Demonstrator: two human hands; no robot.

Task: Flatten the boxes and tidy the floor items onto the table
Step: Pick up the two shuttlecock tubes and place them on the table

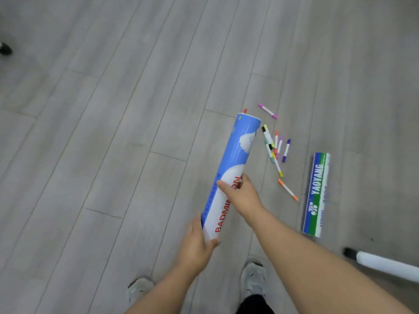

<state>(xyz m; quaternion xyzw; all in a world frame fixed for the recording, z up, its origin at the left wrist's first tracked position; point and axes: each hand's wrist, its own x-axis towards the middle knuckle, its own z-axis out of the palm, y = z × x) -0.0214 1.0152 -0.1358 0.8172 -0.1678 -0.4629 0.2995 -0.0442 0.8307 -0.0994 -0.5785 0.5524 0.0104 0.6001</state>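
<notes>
Beside scattered marker pens (275, 143), the left hand (197, 243) curled round the base of the badminton tube (238, 150); the right hand (242, 193) pinched its middle; a slip might drop it.

We see the left tube (233, 159) in sky blue and white with red lettering, and the right tube (317, 193) striped green, blue and white. The markers (286, 150) are white with pink, yellow, orange and purple caps. The floor (113, 132) is grey wood-grain planks.
</notes>
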